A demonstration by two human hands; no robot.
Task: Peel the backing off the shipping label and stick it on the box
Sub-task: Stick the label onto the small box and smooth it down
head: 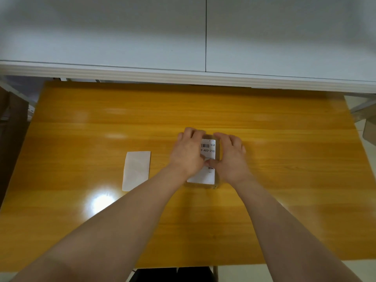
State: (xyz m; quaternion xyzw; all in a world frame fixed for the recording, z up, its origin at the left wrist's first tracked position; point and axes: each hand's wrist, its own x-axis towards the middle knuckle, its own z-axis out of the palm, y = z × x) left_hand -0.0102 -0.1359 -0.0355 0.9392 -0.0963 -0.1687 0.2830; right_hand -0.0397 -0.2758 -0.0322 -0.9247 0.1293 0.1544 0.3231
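A small brown cardboard box (217, 181) sits near the middle of the yellow wooden table (284, 159). A white shipping label (207, 148) with a barcode and printed code lies flat on its top. My left hand (188, 153) covers the box's left side, fingers curled over the far edge and thumb pressing on the label. My right hand (231, 155) covers the right side, its thumb also on the label. The peeled white backing sheet (136, 169) lies flat on the table to the left of the box, apart from both hands.
A white surface with a rounded edge (183, 76) runs along the far side of the table. Brown cardboard (12, 123) stands off the left edge. Another brown item (369, 131) shows at the right edge. A bright light glare (101, 202) sits near my left forearm.
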